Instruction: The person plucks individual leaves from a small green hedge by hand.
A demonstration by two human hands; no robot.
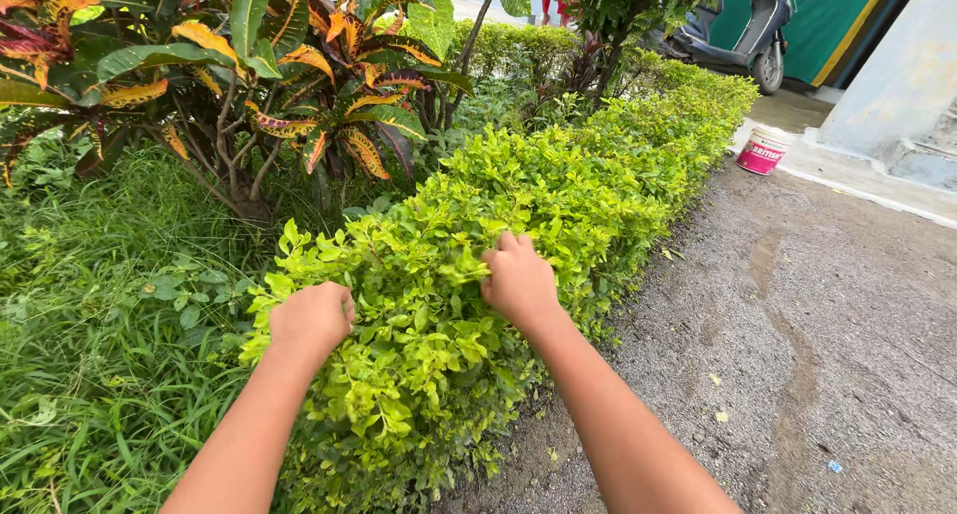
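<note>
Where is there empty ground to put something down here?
The bare dirt path is free, running between the yellow-green hedge and the concrete step with the small bucket. It is crowded on the hedge, where the left hand and right hand grip leaves, and in the grass.

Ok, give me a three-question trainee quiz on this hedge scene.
1. True or false: both hands are in the yellow-green hedge.
2. Which stands on the pale kerb ahead? A) pink bucket B) watering can C) broom
3. Fill in: the plant with red and yellow leaves grows on the person's ____ side.

Key:
1. True: left hand and right hand both grip its leaves.
2. A: pink bucket.
3. Left: the plant.
</note>
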